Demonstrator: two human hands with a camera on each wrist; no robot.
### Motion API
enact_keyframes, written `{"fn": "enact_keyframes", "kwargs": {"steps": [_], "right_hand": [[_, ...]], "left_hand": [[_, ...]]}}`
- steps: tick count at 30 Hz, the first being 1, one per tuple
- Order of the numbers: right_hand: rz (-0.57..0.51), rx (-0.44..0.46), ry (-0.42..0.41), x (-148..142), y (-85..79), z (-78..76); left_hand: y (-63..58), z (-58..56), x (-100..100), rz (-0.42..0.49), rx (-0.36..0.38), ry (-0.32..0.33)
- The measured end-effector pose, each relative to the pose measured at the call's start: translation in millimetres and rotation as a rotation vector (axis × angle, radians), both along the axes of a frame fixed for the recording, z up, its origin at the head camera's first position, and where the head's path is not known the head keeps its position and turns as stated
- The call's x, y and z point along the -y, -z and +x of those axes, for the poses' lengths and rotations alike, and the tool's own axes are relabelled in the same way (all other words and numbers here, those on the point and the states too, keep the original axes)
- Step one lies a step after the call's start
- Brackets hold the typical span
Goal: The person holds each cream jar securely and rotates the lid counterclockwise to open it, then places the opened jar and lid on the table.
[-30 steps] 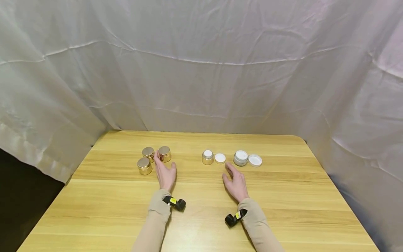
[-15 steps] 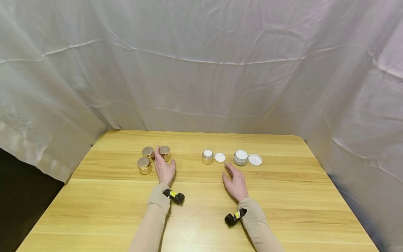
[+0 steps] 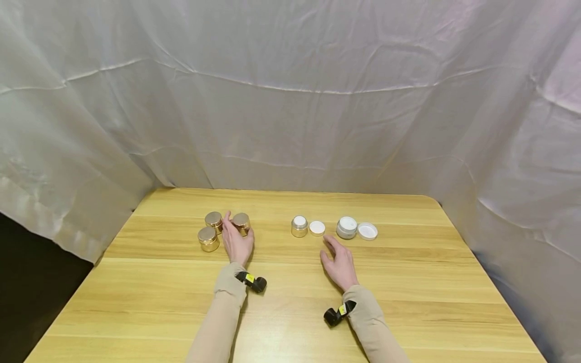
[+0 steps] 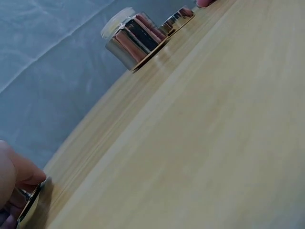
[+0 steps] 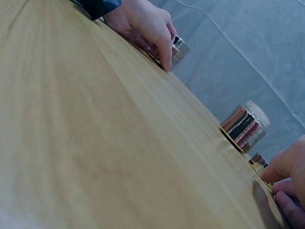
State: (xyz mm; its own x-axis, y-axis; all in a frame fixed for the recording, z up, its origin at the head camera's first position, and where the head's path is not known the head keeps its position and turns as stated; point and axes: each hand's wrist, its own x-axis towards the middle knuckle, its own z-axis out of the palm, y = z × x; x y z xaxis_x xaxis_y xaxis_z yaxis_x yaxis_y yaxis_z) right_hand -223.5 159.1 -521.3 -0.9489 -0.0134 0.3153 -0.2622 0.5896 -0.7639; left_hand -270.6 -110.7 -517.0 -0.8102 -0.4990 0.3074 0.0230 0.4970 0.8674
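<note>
In the head view my left hand (image 3: 237,247) curls around a gold-lidded cream jar (image 3: 241,220) at the left. Its thumb lies along the jar's right side and the fingers along its left. The right wrist view shows this jar (image 5: 180,50) partly behind the hand. Two more gold jars (image 3: 213,220) (image 3: 208,238) stand just left of the fingers. My right hand (image 3: 340,264) rests on the table with loosely bent fingers, holding nothing. Its fingertips are just short of a small round lid (image 3: 317,228) with a white inside and an unlidded white jar (image 3: 347,228).
An unlidded gold jar (image 3: 299,227) with a white top stands left of the small lid. A larger white lid (image 3: 367,231) lies right of the white jar. A grey curtain (image 3: 290,126) hangs behind the wooden table (image 3: 290,312).
My left hand has reached slightly forward around the gold-lidded jar. That jar has shifted a little to the right and nearer. My right hand stays where it was.
</note>
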Motion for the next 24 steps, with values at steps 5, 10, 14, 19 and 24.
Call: {"fn": "enact_keyframes", "kwargs": {"steps": [5, 10, 14, 19, 24], "right_hand": [[0.000, -0.002, -0.003, 0.5, -0.4, 0.3], [-0.001, -0.007, -0.003, 1.0, -0.5, 0.4], [0.003, -0.014, -0.004, 1.0, 0.6, -0.4], [0.001, -0.010, -0.005, 0.4, 0.4, -0.1], [0.009, -0.003, -0.002, 0.2, -1.1, 0.7]], "left_hand": [[0.2, 1.9, 1.5, -0.015, 0.031, 0.048], [-0.3, 6.2, 2.1, -0.043, 0.068, 0.109], [-0.2, 12.5, 1.4, -0.053, 0.129, 0.152], [-0.5, 23.5, -2.3, -0.088, 0.187, 0.210], [-0.3, 37.8, -6.3, -0.129, 0.197, 0.278]]}}
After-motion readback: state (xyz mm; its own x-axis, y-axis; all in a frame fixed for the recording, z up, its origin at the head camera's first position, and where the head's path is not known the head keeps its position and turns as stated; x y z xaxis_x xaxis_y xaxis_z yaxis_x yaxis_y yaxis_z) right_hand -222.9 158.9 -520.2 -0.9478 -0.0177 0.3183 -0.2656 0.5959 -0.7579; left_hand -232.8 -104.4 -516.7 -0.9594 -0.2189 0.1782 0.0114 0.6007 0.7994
